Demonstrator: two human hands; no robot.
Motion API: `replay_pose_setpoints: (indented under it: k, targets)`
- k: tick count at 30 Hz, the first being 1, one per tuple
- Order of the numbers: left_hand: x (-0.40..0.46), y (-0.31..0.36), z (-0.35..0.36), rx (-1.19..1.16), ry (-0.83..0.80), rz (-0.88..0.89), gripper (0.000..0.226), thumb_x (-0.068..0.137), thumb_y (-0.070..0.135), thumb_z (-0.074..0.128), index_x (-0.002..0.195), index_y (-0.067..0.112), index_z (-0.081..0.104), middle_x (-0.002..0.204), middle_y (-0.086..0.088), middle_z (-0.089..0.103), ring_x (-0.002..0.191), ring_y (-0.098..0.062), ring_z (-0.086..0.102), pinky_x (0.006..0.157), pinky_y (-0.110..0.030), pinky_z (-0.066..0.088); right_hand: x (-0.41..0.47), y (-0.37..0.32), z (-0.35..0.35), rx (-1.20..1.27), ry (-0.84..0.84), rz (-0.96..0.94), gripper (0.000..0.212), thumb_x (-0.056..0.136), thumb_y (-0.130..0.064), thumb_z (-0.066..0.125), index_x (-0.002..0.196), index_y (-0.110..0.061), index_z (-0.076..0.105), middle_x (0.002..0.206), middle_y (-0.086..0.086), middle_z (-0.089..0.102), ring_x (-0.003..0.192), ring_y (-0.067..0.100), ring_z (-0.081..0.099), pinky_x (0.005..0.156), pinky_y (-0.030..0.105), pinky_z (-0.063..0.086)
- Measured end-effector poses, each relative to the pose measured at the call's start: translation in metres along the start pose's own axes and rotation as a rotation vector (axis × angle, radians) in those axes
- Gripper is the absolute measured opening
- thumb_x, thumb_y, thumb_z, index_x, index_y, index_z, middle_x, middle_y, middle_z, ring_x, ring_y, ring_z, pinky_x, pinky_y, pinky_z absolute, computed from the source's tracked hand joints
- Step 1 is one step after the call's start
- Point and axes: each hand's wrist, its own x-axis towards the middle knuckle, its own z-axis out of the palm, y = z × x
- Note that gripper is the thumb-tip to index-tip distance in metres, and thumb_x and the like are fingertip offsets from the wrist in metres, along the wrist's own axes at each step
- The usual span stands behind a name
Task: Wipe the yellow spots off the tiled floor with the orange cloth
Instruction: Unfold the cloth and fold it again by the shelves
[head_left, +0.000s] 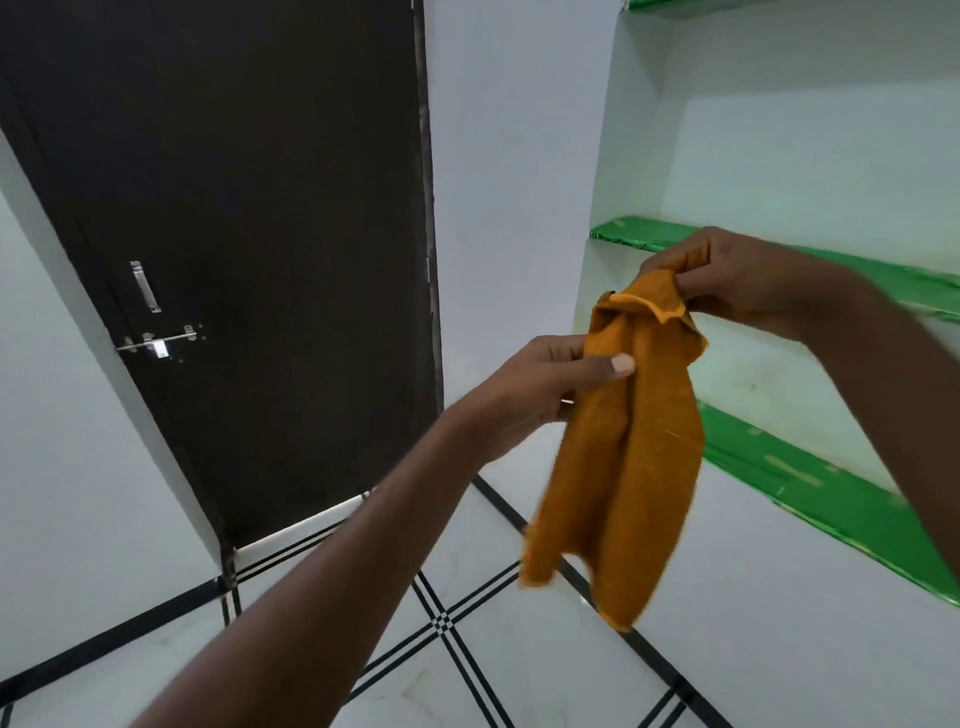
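In mid-air at 3 o'clock, the limp orange terry cloth (623, 441) hangs well above the white tiled floor with black stripes (457, 623). Right hand (737, 280) pinches its top corner, left hand (540, 384) grips the edge just below, probably spreading it for wiping. No yellow spots visible. Dark brown door (234, 234) at 10 o'clock.

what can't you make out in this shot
- Yellow spots: none shows on the tiled floor in the head view; most of it lies beyond the bottom edge or behind the arms.
- Lower end of the orange cloth: motion-blurred.
- Left hand fingers: hidden behind the cloth.
- Right hand grip: fingertips buried in cloth folds.
- Door top: cut off.
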Motion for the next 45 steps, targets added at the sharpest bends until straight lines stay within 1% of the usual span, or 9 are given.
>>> replay_pose_setpoints:
  k: [2, 6, 9, 14, 17, 24, 33, 37, 45]
  targets:
    - [-0.002, -0.001, 0.001, -0.061, 0.051, -0.088, 0.036, 0.098, 0.037, 0.058, 0.129, 0.02, 0.059, 0.125, -0.004, 0.069, 0.113, -0.028, 0.068, 0.095, -0.046, 0.056, 0.002, 0.01, 0.015, 0.006, 0.083, 0.045, 0.039, 0.099, -0.006, 0.056, 0.072, -0.024, 0.078, 0.076, -0.001, 0.073, 0.078, 0.013, 0.067, 0.077, 0.031, 0.055]
    - [-0.004, -0.008, -0.004, 0.02, 0.332, -0.17, 0.036, 0.094, 0.035, 0.065, 0.124, 0.017, 0.063, 0.12, -0.004, 0.07, 0.106, -0.027, 0.068, 0.087, -0.038, 0.058, 0.008, 0.026, 0.053, -0.173, 0.47, 0.213, 0.025, 0.095, -0.019, 0.07, 0.12, -0.019, 0.072, 0.113, 0.006, 0.075, 0.106, 0.026, 0.069, 0.095, 0.043, 0.056]
    - [-0.003, -0.013, -0.013, 0.001, 0.516, -0.227, 0.025, 0.093, 0.025, 0.068, 0.114, 0.011, 0.063, 0.118, -0.011, 0.068, 0.103, -0.03, 0.067, 0.078, -0.035, 0.06, -0.004, 0.026, 0.092, -0.266, 0.812, 0.219, 0.022, 0.09, -0.032, 0.077, 0.105, -0.017, 0.071, 0.094, 0.006, 0.077, 0.083, 0.023, 0.073, 0.083, 0.037, 0.058]
    - [-0.012, -0.002, -0.021, -0.168, 0.452, -0.188, 0.028, 0.102, 0.028, 0.05, 0.1, 0.008, 0.069, 0.1, -0.015, 0.075, 0.089, -0.027, 0.074, 0.064, -0.03, 0.061, -0.017, 0.012, 0.143, -0.153, 0.491, 0.203, 0.028, 0.087, -0.038, 0.079, 0.104, -0.016, 0.072, 0.092, 0.002, 0.074, 0.084, 0.022, 0.074, 0.081, 0.041, 0.063]
    - [-0.018, 0.008, -0.018, -0.286, 0.375, -0.182, 0.038, 0.104, 0.026, 0.037, 0.097, 0.006, 0.068, 0.095, -0.012, 0.075, 0.089, -0.025, 0.073, 0.066, -0.032, 0.062, -0.017, 0.003, 0.148, -0.215, 0.539, 0.188, 0.046, 0.08, -0.044, 0.083, 0.114, -0.016, 0.069, 0.096, 0.0, 0.07, 0.088, 0.021, 0.068, 0.08, 0.036, 0.059]
    - [-0.008, 0.021, -0.007, -0.167, 0.385, -0.096, 0.027, 0.099, -0.005, 0.044, 0.11, -0.01, 0.068, 0.106, -0.019, 0.073, 0.096, -0.028, 0.074, 0.074, -0.029, 0.061, -0.012, -0.011, 0.121, -0.276, 0.575, 0.102, 0.013, 0.092, -0.019, 0.071, 0.103, -0.014, 0.076, 0.093, 0.007, 0.077, 0.083, 0.024, 0.074, 0.076, 0.034, 0.062]
    - [0.027, 0.038, 0.01, 0.196, 0.458, -0.209, 0.072, 0.074, 0.073, 0.061, 0.119, 0.017, 0.067, 0.111, -0.001, 0.073, 0.102, -0.024, 0.07, 0.079, -0.033, 0.056, -0.016, 0.004, 0.054, 0.356, 0.585, 0.25, 0.024, 0.101, -0.021, 0.062, 0.117, -0.006, 0.07, 0.104, 0.017, 0.077, 0.091, 0.034, 0.077, 0.089, 0.051, 0.063]
    - [0.042, 0.036, 0.032, 0.31, 0.568, -0.104, 0.041, 0.083, 0.055, 0.07, 0.097, 0.017, 0.07, 0.094, 0.0, 0.074, 0.085, -0.017, 0.072, 0.058, -0.02, 0.052, -0.026, 0.008, 0.046, 0.478, 0.551, 0.274, 0.02, 0.102, -0.014, 0.059, 0.112, -0.001, 0.071, 0.097, 0.021, 0.078, 0.085, 0.035, 0.079, 0.085, 0.05, 0.064]
    - [0.064, 0.03, 0.057, 0.519, 0.69, 0.038, 0.028, 0.084, 0.035, 0.077, 0.102, 0.014, 0.076, 0.092, 0.001, 0.074, 0.082, -0.017, 0.072, 0.07, -0.025, 0.058, -0.04, 0.03, 0.032, 0.451, 0.617, 0.364, 0.019, 0.102, -0.015, 0.058, 0.107, 0.0, 0.067, 0.099, 0.025, 0.076, 0.086, 0.04, 0.078, 0.082, 0.052, 0.065]
